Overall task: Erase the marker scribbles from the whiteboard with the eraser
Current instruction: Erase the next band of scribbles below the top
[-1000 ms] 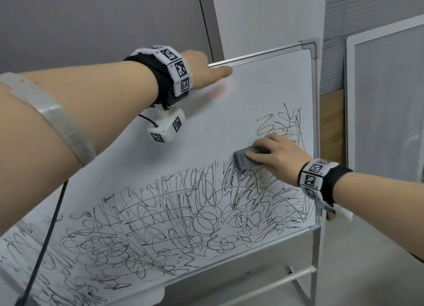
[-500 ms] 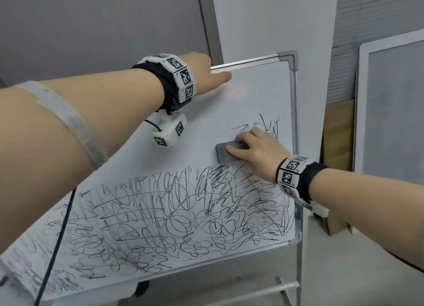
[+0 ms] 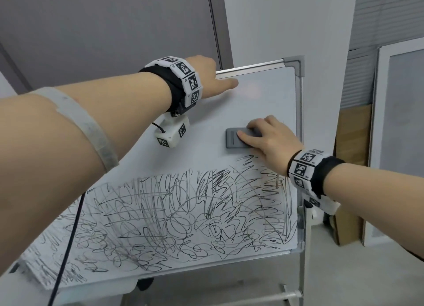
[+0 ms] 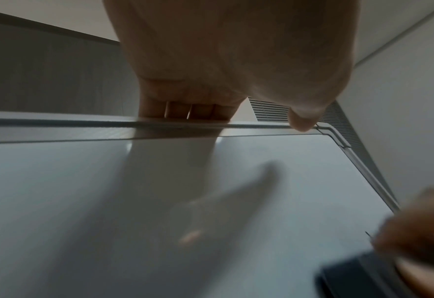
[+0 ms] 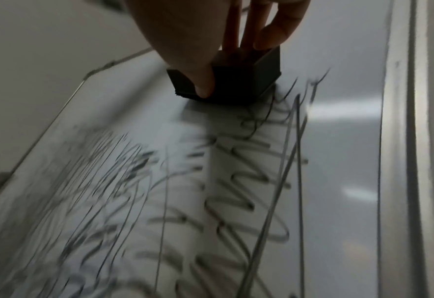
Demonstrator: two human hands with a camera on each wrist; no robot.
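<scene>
A whiteboard (image 3: pixel 263 94) on a metal stand fills the middle of the head view, its upper part wiped white. Black marker scribbles (image 3: pixel 183 214) cover its lower half. My right hand (image 3: pixel 268 140) grips a dark grey eraser (image 3: pixel 234 138) and holds it flat against the board just above the scribbles; the right wrist view shows the eraser (image 5: pixel 236 80) pinched between thumb and fingers. My left hand (image 3: pixel 206 76) grips the board's top frame (image 4: pixel 83 123), fingers curled over the back edge, thumb on the front.
A second framed board (image 3: pixel 399 133) leans on the wall at right, with brown cardboard (image 3: pixel 353 145) beside it. A black cable (image 3: pixel 68 248) hangs from my left wrist camera across the board. The stand's lower crossbar (image 3: pixel 263 300) runs beneath the board.
My right hand has slid the eraser left and up across the board. The small patch of scribbles at the upper right is wiped away. My left hand stays on the top frame.
</scene>
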